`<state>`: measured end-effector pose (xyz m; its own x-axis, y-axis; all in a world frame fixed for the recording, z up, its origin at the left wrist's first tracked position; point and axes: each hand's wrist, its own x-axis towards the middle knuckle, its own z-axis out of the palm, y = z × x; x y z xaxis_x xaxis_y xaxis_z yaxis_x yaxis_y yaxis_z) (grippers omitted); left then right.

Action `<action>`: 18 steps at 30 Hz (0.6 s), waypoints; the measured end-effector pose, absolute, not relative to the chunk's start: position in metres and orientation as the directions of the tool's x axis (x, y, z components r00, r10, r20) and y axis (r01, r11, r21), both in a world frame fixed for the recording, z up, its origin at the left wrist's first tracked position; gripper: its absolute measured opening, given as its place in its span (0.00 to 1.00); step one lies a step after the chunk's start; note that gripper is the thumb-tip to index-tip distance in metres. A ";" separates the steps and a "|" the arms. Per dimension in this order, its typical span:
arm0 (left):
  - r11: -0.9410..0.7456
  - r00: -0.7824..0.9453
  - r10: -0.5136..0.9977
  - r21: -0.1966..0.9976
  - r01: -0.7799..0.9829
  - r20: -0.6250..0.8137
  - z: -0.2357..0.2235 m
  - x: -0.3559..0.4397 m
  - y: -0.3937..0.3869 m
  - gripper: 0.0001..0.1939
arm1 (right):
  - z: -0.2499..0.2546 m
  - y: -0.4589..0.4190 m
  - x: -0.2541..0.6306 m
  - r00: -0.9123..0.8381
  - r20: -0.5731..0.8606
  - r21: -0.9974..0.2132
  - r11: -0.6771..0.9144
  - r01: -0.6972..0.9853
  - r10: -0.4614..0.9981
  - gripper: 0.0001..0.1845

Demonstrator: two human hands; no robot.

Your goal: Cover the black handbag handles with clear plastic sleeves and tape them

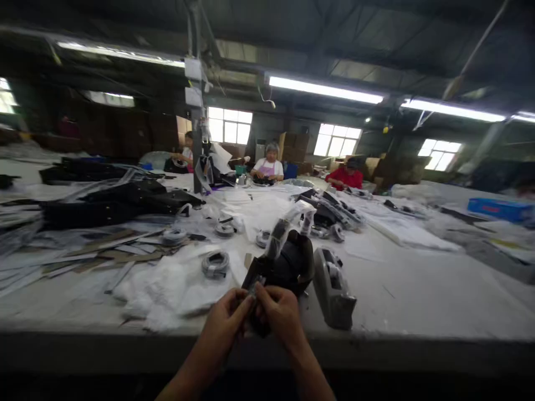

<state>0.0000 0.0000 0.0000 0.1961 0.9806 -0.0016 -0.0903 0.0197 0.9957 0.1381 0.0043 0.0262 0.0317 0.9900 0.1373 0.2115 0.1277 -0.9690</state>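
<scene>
A black bag [295, 259] stands at the table's front edge, its handle [278, 236] wrapped in clear plastic. In front of it my left hand [229, 314] and my right hand [278, 312] meet, thumbs and fingertips pinched together. Between them shows a small bit of clear plastic wrap [258, 283], over a dark part of the bag; its exact shape is blurred. Just right of the bag is a grey tape dispenser [340, 303], apart from my hands. A wrapped, coiled strap [215, 263] rests on white foam sheeting [167, 289] to the left.
Cardboard strips [112, 250] and a pile of black bags [112, 203] cover the left side. More wrapped bag parts [330, 209] lie farther back. A metal post [196, 122] rises from the table. Several co-workers sit across, one in a red top [351, 178]. A blue box [497, 209] is at right.
</scene>
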 end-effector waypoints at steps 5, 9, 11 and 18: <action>0.101 0.060 0.994 0.985 -0.137 -0.094 -0.003 0.003 -0.002 0.28 | 0.034 -0.020 0.190 0.333 0.365 -0.845 0.159 0.511 0.870 0.23; 0.090 -0.019 0.995 0.979 -0.180 -0.095 -0.003 0.007 -0.005 0.29 | 0.034 -0.019 0.273 0.580 0.463 -0.765 -0.029 0.644 0.670 0.24; 0.084 -0.059 0.994 0.978 -0.192 -0.097 -0.002 0.011 -0.007 0.29 | 0.029 -0.012 0.308 0.622 0.342 -0.812 -0.112 0.573 0.705 0.25; 0.106 -0.110 0.985 0.972 -0.210 -0.132 0.007 0.016 -0.013 0.31 | 0.019 -0.002 0.335 0.565 0.029 -0.950 -0.154 0.273 0.825 0.26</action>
<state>0.0163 -0.0125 0.0072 -0.1103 0.9851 -0.1318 -0.2105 0.1065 0.9718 0.3349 -0.0018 0.0188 0.5650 0.8246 0.0286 0.2730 -0.1542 -0.9496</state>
